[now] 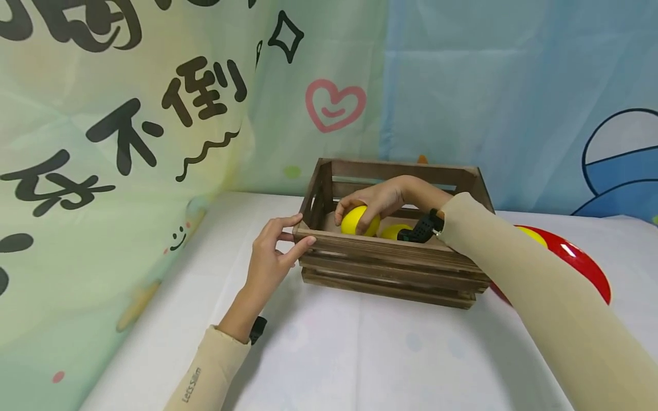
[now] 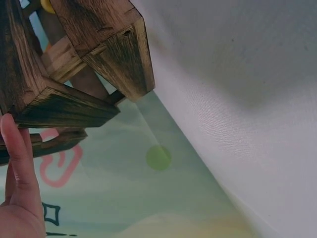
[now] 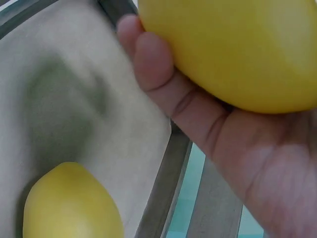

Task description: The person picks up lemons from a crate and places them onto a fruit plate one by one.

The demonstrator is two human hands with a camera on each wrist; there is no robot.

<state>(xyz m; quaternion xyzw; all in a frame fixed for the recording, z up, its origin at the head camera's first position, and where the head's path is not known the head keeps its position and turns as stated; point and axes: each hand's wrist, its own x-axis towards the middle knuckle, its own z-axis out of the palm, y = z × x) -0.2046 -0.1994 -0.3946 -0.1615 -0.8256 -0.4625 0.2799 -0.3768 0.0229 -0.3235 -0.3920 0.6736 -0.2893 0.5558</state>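
One printed backdrop (image 1: 442, 85), beyond the grips of left hand (image 1: 272, 251) and right hand (image 1: 388, 196). White-covered table (image 1: 329, 354), below both grips. Slatted wooden crate (image 1: 385, 246): its near left corner sits in the left grip; the right grip is inside its walls. Red dish (image 1: 588, 265), well to the right of both grips, partly hidden by the right sleeve (image 1: 519, 285). Left hand: thumb on the near rail, fingers at the left end, corner pinched between. Right hand: fingers and thumb curled round a yellow fruit (image 1: 353, 221), smooth and rounded. Second yellow fruit (image 1: 393, 232) lies on the crate floor, just right of the right grip, seen whole in no view. Black wrist device (image 1: 424, 227) on the right wrist, behind that grip.
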